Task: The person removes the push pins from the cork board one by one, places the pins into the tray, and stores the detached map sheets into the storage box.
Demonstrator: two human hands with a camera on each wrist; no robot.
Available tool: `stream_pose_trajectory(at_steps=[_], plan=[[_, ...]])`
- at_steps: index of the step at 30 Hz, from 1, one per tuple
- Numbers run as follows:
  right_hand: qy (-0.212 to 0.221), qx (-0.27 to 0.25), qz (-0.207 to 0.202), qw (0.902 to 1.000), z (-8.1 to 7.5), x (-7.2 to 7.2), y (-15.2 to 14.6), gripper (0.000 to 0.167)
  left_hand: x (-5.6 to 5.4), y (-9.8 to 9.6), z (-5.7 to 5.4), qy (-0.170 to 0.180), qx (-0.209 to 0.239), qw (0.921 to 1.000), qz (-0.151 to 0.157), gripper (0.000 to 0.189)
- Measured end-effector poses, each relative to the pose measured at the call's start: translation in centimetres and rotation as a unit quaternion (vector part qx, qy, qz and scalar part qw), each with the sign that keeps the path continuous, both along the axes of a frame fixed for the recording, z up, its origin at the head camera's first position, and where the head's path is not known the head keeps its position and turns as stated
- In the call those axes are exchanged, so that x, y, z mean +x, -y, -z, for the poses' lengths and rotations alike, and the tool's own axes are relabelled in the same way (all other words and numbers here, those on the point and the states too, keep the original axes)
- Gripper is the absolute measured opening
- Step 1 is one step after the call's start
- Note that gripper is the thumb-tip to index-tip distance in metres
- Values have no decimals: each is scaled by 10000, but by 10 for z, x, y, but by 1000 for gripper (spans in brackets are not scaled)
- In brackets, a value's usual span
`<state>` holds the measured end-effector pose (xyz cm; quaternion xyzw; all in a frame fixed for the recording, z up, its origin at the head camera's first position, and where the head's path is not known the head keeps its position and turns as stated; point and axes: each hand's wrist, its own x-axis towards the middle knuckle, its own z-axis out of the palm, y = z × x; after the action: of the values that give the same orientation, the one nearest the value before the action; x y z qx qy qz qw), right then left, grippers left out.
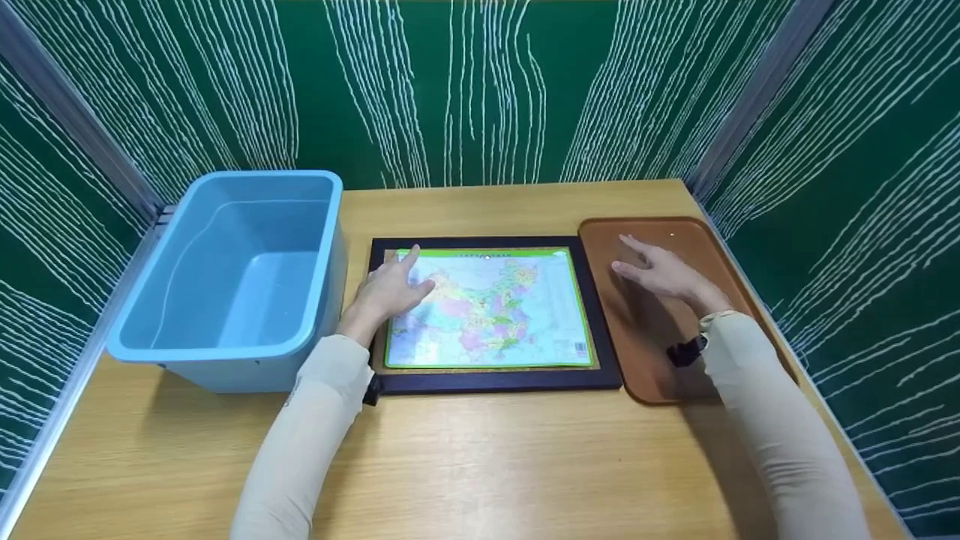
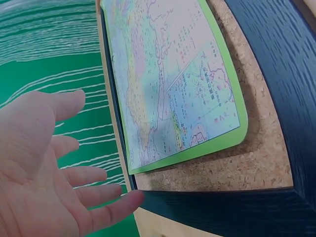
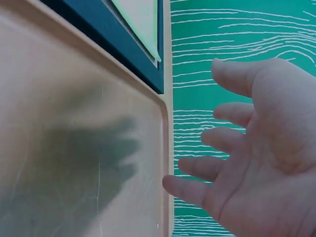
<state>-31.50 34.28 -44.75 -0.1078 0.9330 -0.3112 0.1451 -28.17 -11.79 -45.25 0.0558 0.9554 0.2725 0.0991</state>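
Observation:
A map sheet (image 1: 480, 315) with a bright green border lies inside a dark-framed cork board (image 1: 495, 382). Over the board's left side is my left hand (image 1: 394, 289), its fingers spread and nothing in its grasp. The left wrist view shows that hand (image 2: 64, 177) palm on, beside the frame's corner, with bare cork (image 2: 247, 170) along the map's edge. My right hand (image 1: 660, 271) hovers over a brown tray (image 1: 637, 360), thumb and fingers apart, holding nothing. In the right wrist view the hand's shadow falls on the tray (image 3: 54, 74).
A deep light-blue plastic bin (image 1: 322, 285) stands at the left of the wooden table (image 1: 487, 465). Green walls with white wavy lines (image 1: 487, 90) close off the back and sides. The tray lies right against the board's right edge.

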Motion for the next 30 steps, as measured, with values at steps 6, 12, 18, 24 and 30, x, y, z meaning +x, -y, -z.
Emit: stream_pose_trajectory(at_steps=[6, 12, 18, 24, 30], plan=[[77, -626, 454, 9970, 2, -1, 4, 80, 2, 2, 2, -113, -6, 9999, -40, 78], [143, -1138, 604, 9916, 3, -4, 9, 75, 5, 5, 2, 24, -104, 9999, 106, 74], [412, -1818, 608, 9806, 5, -10, 17, 69, 9, 8, 1, 297, -187, 9991, 258, 71], [733, -2032, 703, 9739, 6, -12, 27, 61, 11, 8, 2, 481, -171, 9984, 255, 75], [933, -2005, 622, 9733, -3, -9, 41, 57, 11, 6, 2, 523, -299, 9975, 381, 73]])
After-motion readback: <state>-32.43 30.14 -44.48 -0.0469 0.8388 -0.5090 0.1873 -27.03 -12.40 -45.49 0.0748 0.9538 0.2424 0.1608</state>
